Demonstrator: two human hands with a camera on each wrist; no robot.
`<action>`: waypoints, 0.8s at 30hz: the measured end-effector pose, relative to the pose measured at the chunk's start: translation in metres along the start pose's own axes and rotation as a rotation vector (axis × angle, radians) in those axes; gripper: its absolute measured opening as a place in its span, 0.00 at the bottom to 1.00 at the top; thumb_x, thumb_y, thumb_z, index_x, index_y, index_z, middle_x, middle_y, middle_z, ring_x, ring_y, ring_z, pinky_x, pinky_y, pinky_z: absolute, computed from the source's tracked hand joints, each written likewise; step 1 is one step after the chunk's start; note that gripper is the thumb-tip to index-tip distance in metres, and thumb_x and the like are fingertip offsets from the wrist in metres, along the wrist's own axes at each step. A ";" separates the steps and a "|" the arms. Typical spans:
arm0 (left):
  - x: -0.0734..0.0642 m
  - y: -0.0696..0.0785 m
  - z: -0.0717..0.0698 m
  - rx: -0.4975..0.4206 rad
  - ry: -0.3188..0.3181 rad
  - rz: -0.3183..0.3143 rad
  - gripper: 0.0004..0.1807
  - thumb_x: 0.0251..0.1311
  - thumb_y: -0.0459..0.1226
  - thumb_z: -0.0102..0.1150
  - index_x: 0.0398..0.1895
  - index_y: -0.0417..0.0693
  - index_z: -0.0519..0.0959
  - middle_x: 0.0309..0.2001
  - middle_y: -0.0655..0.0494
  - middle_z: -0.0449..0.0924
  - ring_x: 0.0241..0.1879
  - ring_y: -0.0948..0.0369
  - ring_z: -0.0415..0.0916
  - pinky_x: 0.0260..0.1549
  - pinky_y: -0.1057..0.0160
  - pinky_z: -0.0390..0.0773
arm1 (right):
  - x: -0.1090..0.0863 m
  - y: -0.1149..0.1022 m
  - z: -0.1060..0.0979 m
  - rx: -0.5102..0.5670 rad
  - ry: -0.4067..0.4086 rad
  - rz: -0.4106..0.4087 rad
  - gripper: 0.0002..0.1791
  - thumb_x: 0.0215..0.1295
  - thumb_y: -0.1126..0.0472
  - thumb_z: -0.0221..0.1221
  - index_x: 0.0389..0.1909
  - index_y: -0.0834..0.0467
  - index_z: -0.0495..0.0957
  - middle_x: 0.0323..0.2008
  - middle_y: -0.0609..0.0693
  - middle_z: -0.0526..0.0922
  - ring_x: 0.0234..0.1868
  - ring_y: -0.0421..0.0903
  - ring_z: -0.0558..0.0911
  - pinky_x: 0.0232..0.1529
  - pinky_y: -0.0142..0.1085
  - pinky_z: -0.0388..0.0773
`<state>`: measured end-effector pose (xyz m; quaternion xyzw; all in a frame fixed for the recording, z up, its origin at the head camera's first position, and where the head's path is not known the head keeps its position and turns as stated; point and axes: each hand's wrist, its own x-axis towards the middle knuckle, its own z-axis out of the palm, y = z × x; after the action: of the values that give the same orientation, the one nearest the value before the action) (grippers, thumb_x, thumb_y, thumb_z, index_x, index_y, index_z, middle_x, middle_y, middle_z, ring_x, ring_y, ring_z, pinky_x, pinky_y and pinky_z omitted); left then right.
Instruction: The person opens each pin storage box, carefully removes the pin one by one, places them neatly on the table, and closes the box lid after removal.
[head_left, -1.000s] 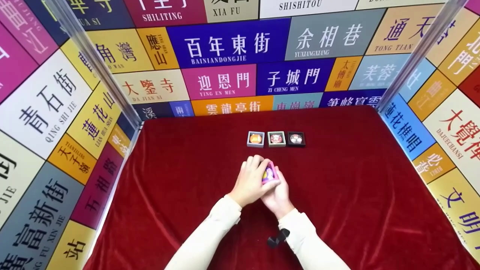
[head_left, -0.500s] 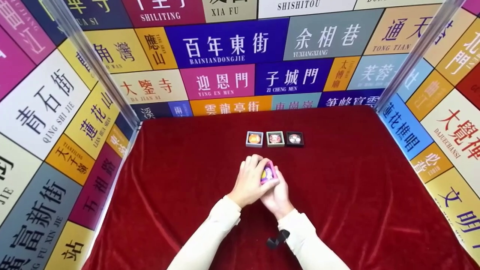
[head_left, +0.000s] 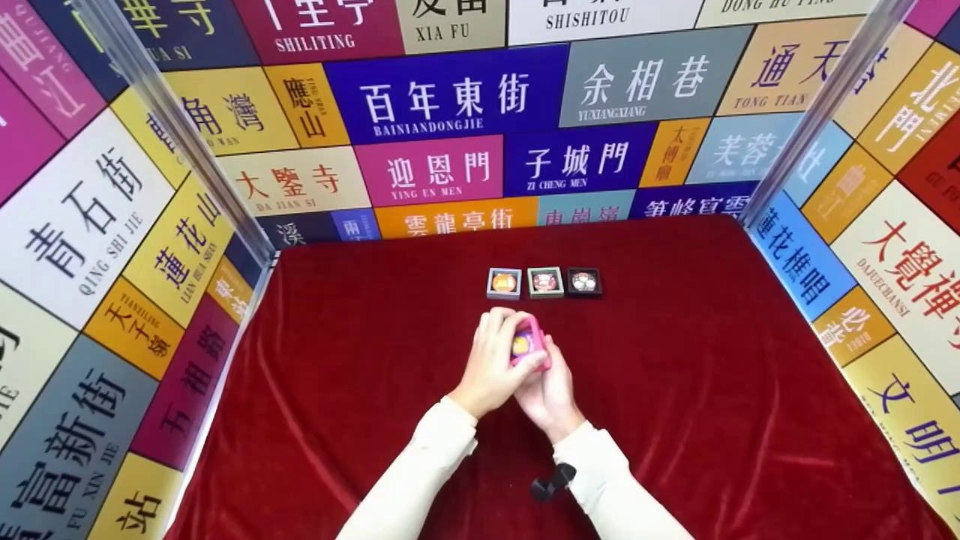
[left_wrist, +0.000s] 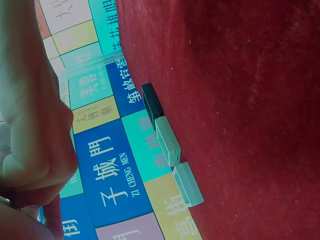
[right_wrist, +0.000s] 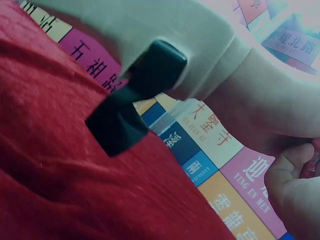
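Head view down onto hands point(head_left: 493, 363)

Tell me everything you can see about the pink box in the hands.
The pink box is small, with a bright pink rim and something purple and yellow inside. Its material is hard to tell. It sits tilted, its face partly showing, over the red cloth, nearer the person than the row of three small boxes. The left hand grips it, fingers covering much of its left side; the right hand holds it from the lower right. Its underside is hidden.
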<state>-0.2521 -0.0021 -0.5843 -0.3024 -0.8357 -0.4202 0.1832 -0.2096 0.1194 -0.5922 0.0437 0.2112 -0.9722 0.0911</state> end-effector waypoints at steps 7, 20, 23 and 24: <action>-0.002 -0.002 -0.001 -0.107 0.042 -0.019 0.36 0.64 0.56 0.71 0.69 0.47 0.78 0.57 0.52 0.72 0.57 0.55 0.67 0.55 0.54 0.73 | 0.003 -0.004 -0.003 -0.066 -0.053 0.007 0.31 0.90 0.43 0.31 0.59 0.52 0.83 0.53 0.52 0.84 0.49 0.47 0.84 0.53 0.39 0.81; -0.008 -0.004 -0.020 -0.521 0.033 -0.202 0.40 0.59 0.33 0.80 0.75 0.45 0.72 0.63 0.53 0.75 0.63 0.55 0.77 0.62 0.55 0.80 | 0.005 -0.018 -0.014 -0.126 0.013 -0.010 0.25 0.90 0.42 0.34 0.61 0.53 0.72 0.55 0.56 0.83 0.51 0.53 0.86 0.52 0.47 0.81; -0.011 -0.004 -0.021 -0.626 0.036 -0.238 0.42 0.57 0.28 0.80 0.75 0.42 0.70 0.64 0.48 0.76 0.66 0.47 0.76 0.62 0.53 0.81 | 0.005 -0.022 -0.017 -0.177 0.032 -0.011 0.26 0.90 0.42 0.35 0.62 0.54 0.74 0.55 0.57 0.84 0.50 0.52 0.87 0.52 0.48 0.82; -0.012 -0.004 -0.022 -0.658 0.039 -0.246 0.43 0.57 0.27 0.80 0.75 0.39 0.70 0.64 0.46 0.76 0.66 0.44 0.76 0.62 0.52 0.81 | 0.005 -0.024 -0.017 -0.208 0.036 -0.008 0.26 0.90 0.42 0.35 0.62 0.55 0.73 0.55 0.57 0.84 0.50 0.52 0.87 0.52 0.47 0.83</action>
<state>-0.2450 -0.0258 -0.5810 -0.2341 -0.6820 -0.6917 0.0398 -0.2183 0.1470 -0.5985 0.0506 0.3129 -0.9444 0.0873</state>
